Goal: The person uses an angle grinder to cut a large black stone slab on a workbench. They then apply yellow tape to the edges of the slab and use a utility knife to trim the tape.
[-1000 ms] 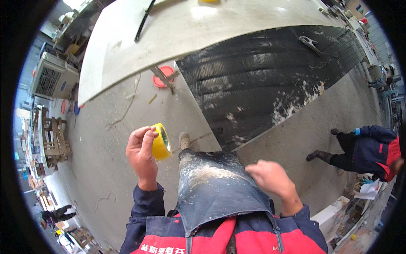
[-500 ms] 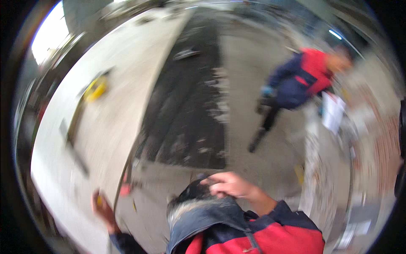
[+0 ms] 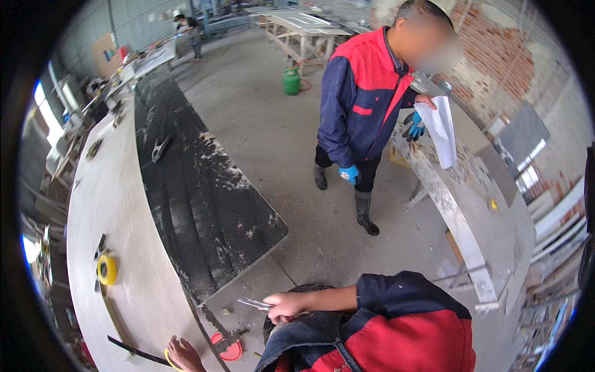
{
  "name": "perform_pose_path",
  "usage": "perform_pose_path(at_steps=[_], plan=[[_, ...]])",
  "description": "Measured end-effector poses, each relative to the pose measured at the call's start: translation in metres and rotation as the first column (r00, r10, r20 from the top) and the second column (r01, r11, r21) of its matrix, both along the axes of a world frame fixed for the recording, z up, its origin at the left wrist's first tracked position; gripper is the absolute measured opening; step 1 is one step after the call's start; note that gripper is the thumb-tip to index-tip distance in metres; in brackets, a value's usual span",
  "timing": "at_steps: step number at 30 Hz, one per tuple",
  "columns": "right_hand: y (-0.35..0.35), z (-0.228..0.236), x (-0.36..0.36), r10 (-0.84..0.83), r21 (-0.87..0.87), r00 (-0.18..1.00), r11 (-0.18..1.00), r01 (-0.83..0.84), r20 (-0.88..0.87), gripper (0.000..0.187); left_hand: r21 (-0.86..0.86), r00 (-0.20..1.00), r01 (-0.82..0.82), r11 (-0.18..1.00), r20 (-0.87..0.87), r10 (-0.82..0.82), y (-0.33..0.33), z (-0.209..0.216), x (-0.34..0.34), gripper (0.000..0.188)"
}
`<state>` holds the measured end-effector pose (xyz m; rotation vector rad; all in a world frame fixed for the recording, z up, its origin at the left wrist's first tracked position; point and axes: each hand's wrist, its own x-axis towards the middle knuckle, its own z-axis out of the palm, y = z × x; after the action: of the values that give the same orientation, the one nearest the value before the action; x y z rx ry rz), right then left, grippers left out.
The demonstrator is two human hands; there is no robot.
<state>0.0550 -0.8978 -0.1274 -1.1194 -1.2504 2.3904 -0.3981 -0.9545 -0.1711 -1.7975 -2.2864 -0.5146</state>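
Observation:
My right hand (image 3: 286, 307) is closed around a slim silver tool (image 3: 255, 304), whose end points left and looks split in two; its kind is unclear. At the lower left, my left hand (image 3: 185, 356) rests low over the near end of the pale board (image 3: 133, 204). Its fingers curl at a thin yellow ring-shaped thing (image 3: 171, 361), partly hidden by the hand. A narrow black strip (image 3: 139, 349) lies on the board and runs up to that ring. Farther up the board sits a yellow roll of tape (image 3: 106, 270) beside a black clamp (image 3: 100, 247).
A dark slab (image 3: 186, 186) with a spring clamp (image 3: 161, 149) on it lies right of the board. A red round lid (image 3: 227, 347) is beneath. A person in a red and navy jacket (image 3: 365, 93) holds papers (image 3: 439, 131) by a right-hand worktable (image 3: 455, 214). A green tank (image 3: 291, 82) stands behind.
My view has swung, so the board and slab sit farther left. The silver tool now shows in my right hand. My left hand is lower, at the board's near end. The other person appears nearer.

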Motion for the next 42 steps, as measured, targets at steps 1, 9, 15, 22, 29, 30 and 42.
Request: perform_pose_path(at_steps=[1, 9, 15, 22, 29, 30, 42], plan=[[0.006, 0.003, -0.025, 0.072, 0.068, 0.997, 0.995, -0.073, 0.007, 0.024, 0.030, 0.998, 0.024, 0.999, -0.058, -0.022, -0.003, -0.006, -0.018, 0.030], [0.036, 0.020, -0.180, -0.070, -0.138, 0.998, 0.988, 0.069, 0.003, 0.036, -0.309, 0.978, 0.205, 0.929, 0.091, -0.185, 0.069, 0.024, -0.034, 0.060], [0.076, 0.009, -0.306, -0.096, -0.120, 0.995, 0.988, 0.095, -0.005, 0.068, 0.222, 0.928, 0.297, 0.929, 0.164, -0.335, 0.039, 0.053, -0.081, 0.051], [0.051, 0.001, -0.329, -0.068, -0.105, 0.989, 0.991, 0.083, 0.135, 0.078, 0.062, 0.684, -0.553, 0.831, 0.603, 0.411, 0.027, 0.015, -0.213, 0.053], [0.022, 0.020, -0.302, 0.023, -0.094, 0.992, 0.996, -0.011, 0.122, 0.048, -0.056, 0.036, -0.561, 0.826, 0.995, 0.092, 0.049, -0.037, -0.267, 0.021], [0.021, 0.023, -0.294, 0.005, -0.060, 0.993, 0.998, 0.002, 0.120, 0.046, -0.067, -0.082, -0.559, 0.826, 0.996, 0.026, 0.056, -0.023, -0.258, 0.019], [-0.019, 0.038, -0.232, -0.067, -0.182, 0.929, 0.983, 0.000, -0.364, 0.044, 0.595, -0.365, -0.277, 0.755, 0.662, -0.655, 0.031, 0.162, -0.010, 0.029]])
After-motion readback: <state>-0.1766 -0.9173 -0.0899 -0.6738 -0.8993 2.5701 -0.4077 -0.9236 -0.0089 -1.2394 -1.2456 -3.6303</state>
